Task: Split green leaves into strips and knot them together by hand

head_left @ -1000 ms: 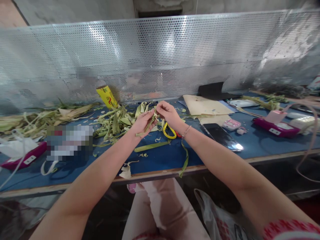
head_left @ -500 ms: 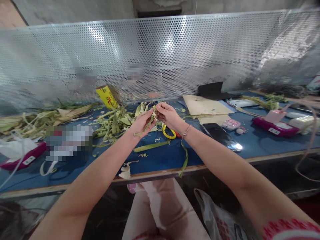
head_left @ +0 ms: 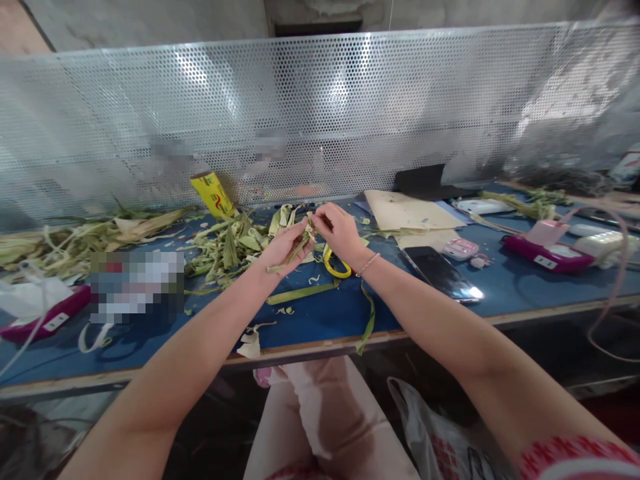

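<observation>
My left hand [head_left: 286,250] is closed round a green leaf strip [head_left: 299,252], whose end sticks out below the palm. Against its upper end, my right hand [head_left: 337,230] is pinched, fingers bent over the strip. Just under the right hand lie scissors with a yellow handle [head_left: 338,267], partly covered. A pile of knotted green leaf pieces [head_left: 233,250] is to the left of my hands. One flat leaf strip [head_left: 303,293] rests on the blue table [head_left: 310,327] nearer to me, and another [head_left: 369,327] hangs over the front edge.
A yellow box [head_left: 214,195] leans behind the pile. Dried leaves [head_left: 100,240] lie at the far left. On the right are a black phone [head_left: 443,273], brown paper [head_left: 410,212], a pink case [head_left: 460,249] and a magenta device [head_left: 550,257]. A perforated metal screen [head_left: 300,113] stands behind.
My right hand has shifted slightly, its fingers curling more over the top of the strip and its wrist turning. The left hand stays almost where it was.
</observation>
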A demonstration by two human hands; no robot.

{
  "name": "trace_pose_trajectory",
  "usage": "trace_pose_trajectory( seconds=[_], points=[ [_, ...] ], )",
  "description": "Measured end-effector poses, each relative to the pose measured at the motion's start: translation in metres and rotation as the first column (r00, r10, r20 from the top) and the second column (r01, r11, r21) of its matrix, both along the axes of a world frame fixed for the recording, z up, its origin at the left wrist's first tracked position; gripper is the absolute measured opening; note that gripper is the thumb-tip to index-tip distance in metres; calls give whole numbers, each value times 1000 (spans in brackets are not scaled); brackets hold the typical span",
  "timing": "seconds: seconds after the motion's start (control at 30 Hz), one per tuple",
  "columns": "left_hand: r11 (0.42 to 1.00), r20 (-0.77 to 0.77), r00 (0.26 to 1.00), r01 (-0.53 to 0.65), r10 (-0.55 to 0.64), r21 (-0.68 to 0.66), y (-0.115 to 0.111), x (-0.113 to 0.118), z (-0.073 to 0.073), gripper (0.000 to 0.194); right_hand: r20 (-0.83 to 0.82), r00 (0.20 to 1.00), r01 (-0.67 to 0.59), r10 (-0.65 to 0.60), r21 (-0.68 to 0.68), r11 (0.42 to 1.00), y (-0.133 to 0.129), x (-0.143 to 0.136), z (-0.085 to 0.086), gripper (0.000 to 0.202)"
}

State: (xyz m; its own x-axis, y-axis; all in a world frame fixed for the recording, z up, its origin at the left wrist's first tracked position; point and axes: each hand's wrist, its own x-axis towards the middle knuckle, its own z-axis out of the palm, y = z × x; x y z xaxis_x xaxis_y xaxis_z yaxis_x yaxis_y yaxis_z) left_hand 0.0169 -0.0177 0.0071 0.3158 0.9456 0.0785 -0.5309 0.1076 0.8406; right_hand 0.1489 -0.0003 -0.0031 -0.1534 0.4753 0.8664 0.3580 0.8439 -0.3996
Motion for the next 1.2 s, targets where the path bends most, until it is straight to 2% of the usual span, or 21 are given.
trace_pose_trajectory(
  seconds=[0.23, 0.43, 0.77, 1.0, 1.2],
  points=[
    [1000, 35, 999, -17, 16, 23, 4, -1, -2, 10, 114, 993, -2, -12, 116, 993, 3, 2, -2, 15],
    [998, 18, 998, -57, 56, 36, 3, 0, -1, 14, 78, 995, -66, 54, 162, 985, 7, 3, -2, 20],
    [987, -30, 987, -160, 160, 22, 6, -3, -2, 9, 164, 984, -100, 70, 185, 978, 7, 9, 1, 16],
    [976, -9, 979, -202, 204, 85, 5, -1, -3, 10, 5, 1000, -23, 23, 13, 1000, -4, 0, 3, 15],
    [972, 6, 979, -201, 201, 126, 6, -2, -3, 8, -87, 995, -64, 55, -112, 992, -3, -3, 2, 6]
  ],
)
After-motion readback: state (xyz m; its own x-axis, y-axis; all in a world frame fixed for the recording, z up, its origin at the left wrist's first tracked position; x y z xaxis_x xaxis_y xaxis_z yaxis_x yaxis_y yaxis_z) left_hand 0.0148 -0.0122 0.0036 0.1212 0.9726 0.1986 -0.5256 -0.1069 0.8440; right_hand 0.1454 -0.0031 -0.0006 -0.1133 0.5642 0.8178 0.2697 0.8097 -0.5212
